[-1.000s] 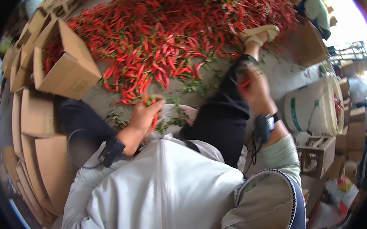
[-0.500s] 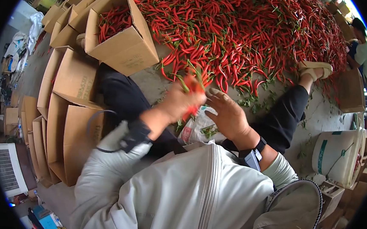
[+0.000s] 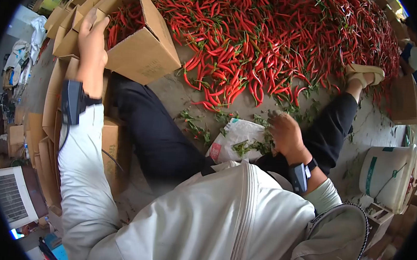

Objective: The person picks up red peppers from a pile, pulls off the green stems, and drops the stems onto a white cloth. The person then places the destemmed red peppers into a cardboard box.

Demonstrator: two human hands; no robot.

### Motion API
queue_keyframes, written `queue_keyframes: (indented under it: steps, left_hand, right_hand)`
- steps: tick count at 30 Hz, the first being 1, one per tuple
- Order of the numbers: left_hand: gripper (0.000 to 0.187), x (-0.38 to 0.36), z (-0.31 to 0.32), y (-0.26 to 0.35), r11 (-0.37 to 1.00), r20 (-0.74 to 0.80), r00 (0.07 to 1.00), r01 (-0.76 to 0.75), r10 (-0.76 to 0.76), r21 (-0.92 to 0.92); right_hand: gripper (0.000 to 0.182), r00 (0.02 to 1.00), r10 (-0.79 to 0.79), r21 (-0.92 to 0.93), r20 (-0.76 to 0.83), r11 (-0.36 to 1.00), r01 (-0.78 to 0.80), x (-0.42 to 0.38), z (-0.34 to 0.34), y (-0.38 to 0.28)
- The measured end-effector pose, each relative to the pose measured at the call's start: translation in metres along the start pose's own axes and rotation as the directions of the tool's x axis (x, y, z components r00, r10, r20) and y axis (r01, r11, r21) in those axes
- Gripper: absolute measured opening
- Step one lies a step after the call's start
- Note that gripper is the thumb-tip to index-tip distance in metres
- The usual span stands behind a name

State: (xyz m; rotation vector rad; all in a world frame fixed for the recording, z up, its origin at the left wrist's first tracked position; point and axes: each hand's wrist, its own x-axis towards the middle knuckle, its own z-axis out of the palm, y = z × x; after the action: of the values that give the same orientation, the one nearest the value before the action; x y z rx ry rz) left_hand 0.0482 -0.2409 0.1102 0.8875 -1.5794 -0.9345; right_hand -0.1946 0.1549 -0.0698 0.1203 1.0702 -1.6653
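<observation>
My left hand [image 3: 92,49] is at the near left edge of an open cardboard box [image 3: 146,53], with its thumb and fingers apart and no pepper visible in it. Inside that box lie red chili peppers [image 3: 123,23]. My right hand [image 3: 285,135] hovers above a white plastic bag [image 3: 235,132] between my legs; its slightly blurred fingers look loosely apart, with nothing visible in them. Green leaf and stem scraps [image 3: 253,146] lie on the bag. A wide heap of red chili peppers [image 3: 272,47] with green stems covers the floor ahead.
More cardboard boxes [image 3: 57,85] stand along my left side. On the right are a white bucket [image 3: 384,176] and another carton [image 3: 404,100], with a person [image 3: 416,60] at the far right. My sandalled foot [image 3: 364,75] rests at the heap's edge.
My left hand has moved from the middle, where it held chili peppers, left to the box, and the peppers no longer show in it. My right hand has shifted slightly right and down.
</observation>
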Motion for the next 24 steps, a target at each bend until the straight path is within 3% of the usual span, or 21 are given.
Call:
queue_keyframes:
  steps: [1,2,3,5,6,8,9,10,11,13,14,15,17,18,19,21,22,23,24]
  left_hand:
    - [0.043,-0.017,0.004,0.001,0.995,-0.024,0.998,-0.054,0.052,-0.085]
    - [0.038,-0.044,0.015,0.006,0.991,0.034,0.999,-0.001,0.005,-0.134]
    - [0.035,-0.068,0.019,-0.001,0.974,0.222,0.975,0.055,-0.006,-0.219]
    - [0.027,-0.127,0.040,-0.006,0.985,0.389,0.910,0.169,-0.142,-0.034]
    - [0.026,-0.155,0.049,-0.018,0.970,0.508,0.837,0.242,-0.201,-0.015]
    - [0.023,-0.200,0.068,-0.057,0.951,0.611,0.752,0.309,-0.248,0.006]
    - [0.020,-0.217,0.076,-0.069,0.941,0.646,0.704,0.332,-0.295,0.069]
    - [0.020,-0.229,0.088,-0.074,0.963,0.655,0.717,0.262,-0.240,0.066]
    - [0.021,-0.235,0.097,-0.073,0.980,0.660,0.724,0.154,-0.199,0.126]
    - [0.022,-0.236,0.117,-0.073,0.973,0.680,0.697,0.146,-0.228,0.178]
    - [0.023,-0.234,0.126,-0.079,0.982,0.670,0.735,-0.034,-0.102,0.187]
    - [0.023,-0.228,0.135,-0.083,0.981,0.671,0.734,-0.032,-0.108,0.193]
    - [0.026,-0.216,0.152,-0.090,0.931,0.617,0.778,-0.304,0.120,0.202]
    - [0.028,-0.210,0.159,-0.094,0.912,0.622,0.771,-0.345,0.140,0.223]
    - [0.030,-0.204,0.166,-0.098,0.904,0.617,0.777,-0.345,0.123,0.254]
    - [0.032,-0.194,0.180,-0.113,0.872,0.604,0.789,-0.368,0.111,0.322]
    - [0.036,-0.188,0.184,-0.122,0.858,0.654,0.753,-0.384,0.077,0.341]
    - [0.036,-0.189,0.188,-0.127,0.861,0.656,0.751,-0.380,0.074,0.337]
    - [0.038,-0.190,0.192,-0.131,0.818,0.721,0.691,-0.439,0.043,0.372]
  right_hand:
    - [0.021,1.000,0.004,-0.002,-0.011,1.000,-0.004,0.011,-0.010,-0.005]
    - [0.022,0.994,-0.113,-0.190,0.004,0.975,0.111,0.023,-0.023,-0.012]
    - [0.022,0.974,-0.221,-0.370,0.038,0.903,0.219,0.032,-0.031,-0.019]
    - [0.032,0.975,-0.203,-0.642,-0.089,0.760,0.100,0.037,-0.019,-0.047]
    - [0.032,0.973,-0.204,-0.647,-0.105,0.757,0.089,0.049,-0.022,-0.051]
    - [0.036,0.912,-0.407,-0.842,0.047,0.475,0.255,0.075,-0.030,-0.049]
    - [0.036,0.914,-0.404,-0.844,0.040,0.476,0.247,0.079,-0.025,-0.047]
    - [0.042,0.861,-0.465,-0.948,0.206,0.124,0.294,0.083,-0.016,-0.044]
    - [0.048,0.803,-0.457,-0.922,0.383,-0.244,0.301,0.088,-0.007,-0.040]
    - [0.052,0.775,-0.451,-0.893,0.443,-0.293,0.341,0.097,0.013,-0.027]
    - [0.057,0.742,-0.443,-0.859,0.504,-0.344,0.379,0.101,0.022,-0.021]
    - [0.057,0.744,-0.440,-0.861,0.502,-0.339,0.380,0.106,0.030,-0.017]
    - [0.060,0.813,-0.436,-0.907,0.386,-0.338,0.250,0.112,0.040,-0.010]
    - [0.061,0.850,-0.332,-0.867,0.409,-0.432,0.248,0.113,0.042,-0.007]
    - [0.061,0.853,-0.333,-0.871,0.402,-0.426,0.244,0.111,0.042,-0.006]
    - [0.059,0.852,-0.223,-0.767,0.474,-0.579,0.275,0.103,0.043,-0.006]
    - [0.056,0.882,-0.090,-0.707,0.463,-0.637,0.307,0.095,0.039,-0.016]
    - [0.056,0.885,-0.089,-0.709,0.456,-0.637,0.302,0.092,0.028,-0.020]
    - [0.057,0.879,-0.077,-0.685,0.471,-0.659,0.310,0.089,0.018,-0.025]
